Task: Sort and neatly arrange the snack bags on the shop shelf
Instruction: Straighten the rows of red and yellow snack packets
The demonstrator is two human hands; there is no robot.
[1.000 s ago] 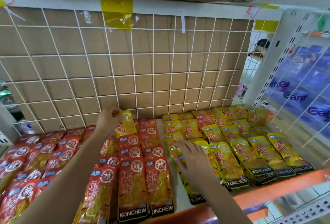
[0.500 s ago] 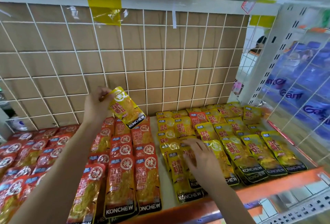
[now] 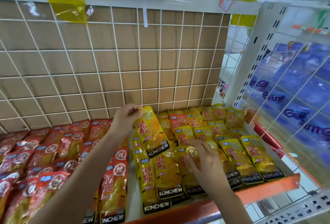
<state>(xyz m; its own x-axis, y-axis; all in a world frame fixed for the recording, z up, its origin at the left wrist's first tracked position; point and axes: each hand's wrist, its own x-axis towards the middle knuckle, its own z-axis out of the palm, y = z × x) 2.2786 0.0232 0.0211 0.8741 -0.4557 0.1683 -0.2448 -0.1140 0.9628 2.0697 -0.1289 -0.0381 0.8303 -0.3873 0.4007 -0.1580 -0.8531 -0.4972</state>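
Head cam: left hand (image 3: 125, 120) has swung the stray yellow bag (image 3: 151, 134), pinched at its top edge, away from the red bags (image 3: 44, 152) and over the yellow rows (image 3: 250, 156). It's now just beyond the right hand (image 3: 205, 163), which lies flat and open on them. Probably just needs laying down now.

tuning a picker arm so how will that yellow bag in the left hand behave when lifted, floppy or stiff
Probably fairly flat and only slightly bendy: the yellow bag holds its shape though the left hand pinches just its top end. Likely light, as a pinch alone carries it. The glossy film looks slippery.
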